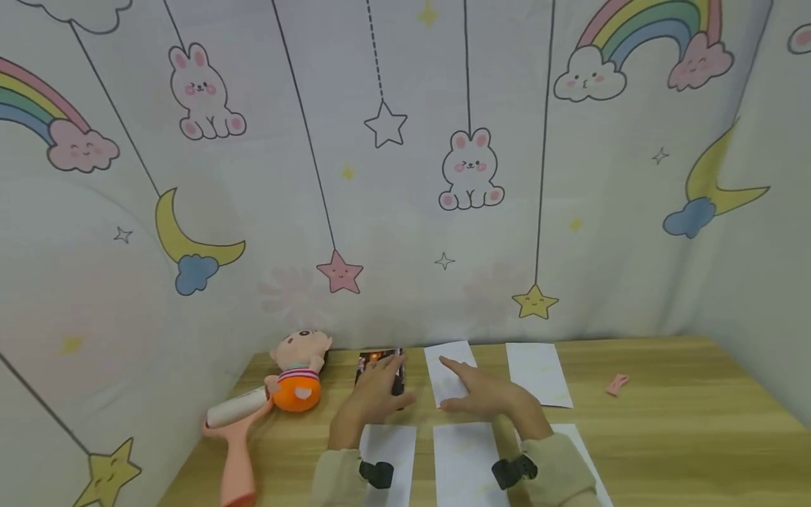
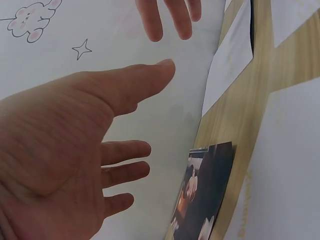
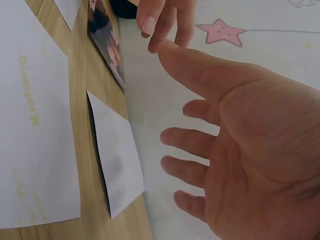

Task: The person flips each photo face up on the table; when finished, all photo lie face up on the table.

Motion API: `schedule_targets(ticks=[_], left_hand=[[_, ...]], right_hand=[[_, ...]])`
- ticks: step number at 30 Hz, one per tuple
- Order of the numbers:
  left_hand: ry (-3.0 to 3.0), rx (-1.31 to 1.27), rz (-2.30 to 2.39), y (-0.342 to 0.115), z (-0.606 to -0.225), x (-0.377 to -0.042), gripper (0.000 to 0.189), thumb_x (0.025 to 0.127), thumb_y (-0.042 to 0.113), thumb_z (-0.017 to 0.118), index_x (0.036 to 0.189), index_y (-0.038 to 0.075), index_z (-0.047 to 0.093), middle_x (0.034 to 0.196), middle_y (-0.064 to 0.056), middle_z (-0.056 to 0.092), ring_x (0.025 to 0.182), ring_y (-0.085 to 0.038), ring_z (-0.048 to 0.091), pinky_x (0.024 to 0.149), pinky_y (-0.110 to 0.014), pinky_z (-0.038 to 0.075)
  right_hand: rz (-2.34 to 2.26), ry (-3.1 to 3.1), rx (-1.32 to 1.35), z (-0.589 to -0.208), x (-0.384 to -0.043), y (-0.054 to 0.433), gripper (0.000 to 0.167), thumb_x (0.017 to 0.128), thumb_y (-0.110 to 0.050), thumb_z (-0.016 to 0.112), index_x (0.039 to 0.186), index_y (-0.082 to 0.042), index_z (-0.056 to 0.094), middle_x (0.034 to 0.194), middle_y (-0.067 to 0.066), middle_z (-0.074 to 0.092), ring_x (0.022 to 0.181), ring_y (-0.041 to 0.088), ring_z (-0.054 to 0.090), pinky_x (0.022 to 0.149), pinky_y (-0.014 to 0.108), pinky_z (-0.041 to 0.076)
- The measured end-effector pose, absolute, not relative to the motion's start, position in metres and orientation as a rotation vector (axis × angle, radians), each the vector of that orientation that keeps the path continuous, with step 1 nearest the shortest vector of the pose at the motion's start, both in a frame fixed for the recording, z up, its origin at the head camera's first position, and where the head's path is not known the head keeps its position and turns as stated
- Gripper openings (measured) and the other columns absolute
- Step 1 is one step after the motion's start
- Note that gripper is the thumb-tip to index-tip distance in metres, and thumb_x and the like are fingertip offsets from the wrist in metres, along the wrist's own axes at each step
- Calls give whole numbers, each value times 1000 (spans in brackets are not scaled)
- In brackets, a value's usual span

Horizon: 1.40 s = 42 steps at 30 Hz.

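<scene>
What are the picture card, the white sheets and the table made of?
The picture card seems to be smooth photo paper: it's thin, with a printed image. The white sheets look like paper too, dull, thin-edged and faintly printed in yellow. The table shows wood-grain streaks, so it could be real wood or just a wood-look covering.

Right hand (image 3: 255, 130), fingers apart, near a white card (image 3: 120, 160); left hand (image 3: 170, 20) by its thumb, photo (image 3: 106, 42) on the table (image 3: 82, 125)!
</scene>
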<state>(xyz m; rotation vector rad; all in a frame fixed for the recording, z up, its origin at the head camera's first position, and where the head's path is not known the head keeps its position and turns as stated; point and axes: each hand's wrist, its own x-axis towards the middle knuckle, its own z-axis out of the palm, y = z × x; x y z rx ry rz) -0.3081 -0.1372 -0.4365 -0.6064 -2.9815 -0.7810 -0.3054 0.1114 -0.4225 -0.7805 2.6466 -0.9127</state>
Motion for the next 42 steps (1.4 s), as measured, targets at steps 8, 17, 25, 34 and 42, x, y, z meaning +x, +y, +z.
schedule_targets(ticks=[8, 17, 25, 34, 42], left_hand=[[-2929, -652, -796, -130, -442, -309, 70, 92, 29, 72, 151, 7, 40, 148, -26, 45, 135, -52, 38, 107, -69, 30], [-2916, -723, -741, -111, -456, -312, 64, 92, 25, 70, 148, 6, 45, 143, -24, 51, 133, -51, 42, 111, -65, 26], [-3031, -708, -645, -94, -459, -308, 71, 90, 35, 72, 151, 12, 44, 146, -20, 50, 136, -46, 39, 113, -68, 18], [-3098, -676, -553, -82, -462, -309, 70, 89, 37, 73, 149, 13, 46, 146, -20, 49, 138, -45, 39, 114, -67, 17], [-3115, -692, -524, -80, -459, -307, 72, 90, 40, 73, 149, 10, 45, 146, -23, 48, 138, -46, 38, 114, -64, 20]], right_hand=[[-954, 2676, -758, -429, -313, 125, 78, 95, -34, 68, 157, -5, 30, 154, 25, 38, 141, 40, 37, 112, 56, 32], [-958, 2672, -684, -432, -315, 135, 76, 96, -31, 68, 156, -4, 30, 156, 24, 35, 142, 42, 35, 113, 56, 29], [-894, 2666, -582, -438, -317, 135, 78, 95, -30, 70, 156, -2, 30, 157, 25, 34, 144, 42, 31, 115, 57, 27], [-917, 2645, -637, -437, -314, 139, 75, 96, -23, 68, 153, 7, 30, 152, 31, 36, 142, 44, 35, 114, 55, 29], [-879, 2621, -653, -432, -307, 131, 73, 95, -25, 67, 151, 6, 34, 143, 32, 48, 135, 43, 45, 111, 55, 34]])
